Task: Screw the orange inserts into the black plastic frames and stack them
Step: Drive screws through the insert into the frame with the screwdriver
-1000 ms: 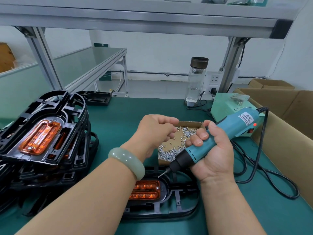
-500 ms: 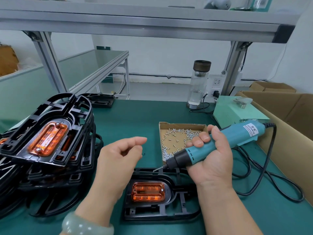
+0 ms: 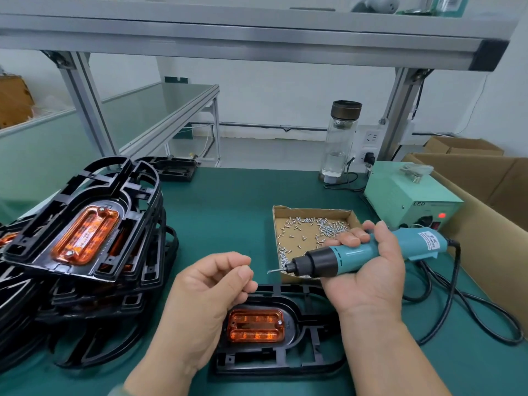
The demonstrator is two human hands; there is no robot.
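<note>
Black frame [image 3: 308, 356] on green mat [image 3: 228, 218], aluminium shelf [image 3: 257, 38] overhead, white wall [image 3: 271, 95]

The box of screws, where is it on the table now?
In the head view, the box of screws lies right of centre, just behind the right hand holding the blue screwdriver, left of the pale green power unit.

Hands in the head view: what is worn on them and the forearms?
Nothing on the left hand or right hand: no gloves, no rings on the fingers that show. Forearms are sleeveless, the right wrist bare. A pale greenish sliver at the left wrist, on the bottom edge, may be a bangle; too little shows.
</note>
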